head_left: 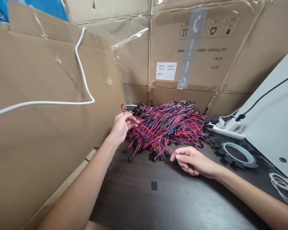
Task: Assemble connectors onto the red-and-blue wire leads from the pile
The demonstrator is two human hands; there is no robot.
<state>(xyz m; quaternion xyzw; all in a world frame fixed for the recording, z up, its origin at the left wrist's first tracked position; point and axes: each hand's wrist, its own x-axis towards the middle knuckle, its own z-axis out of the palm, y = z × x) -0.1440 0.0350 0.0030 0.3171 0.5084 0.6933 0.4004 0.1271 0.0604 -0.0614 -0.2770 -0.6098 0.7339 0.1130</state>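
A heap of red, blue and black wire leads with black connectors (pixel 169 124) lies on a dark table (pixel 172 204). My left hand (pixel 121 126) is at the heap's left edge, fingers pinched on one end of a red wire. My right hand (pixel 194 161) rests on the table at the heap's near edge, fingers curled together, pinching the other end of the same thin wire, which stretches between the two hands.
Cardboard sheets (pixel 45 127) wall the left and back. A white cable (pixel 84 73) runs across the left sheet. A white power strip (pixel 227 127), a tape roll on a black toothed holder (pixel 237 155) and a grey panel (pixel 276 115) sit at right. A small black piece (pixel 154 185) lies near.
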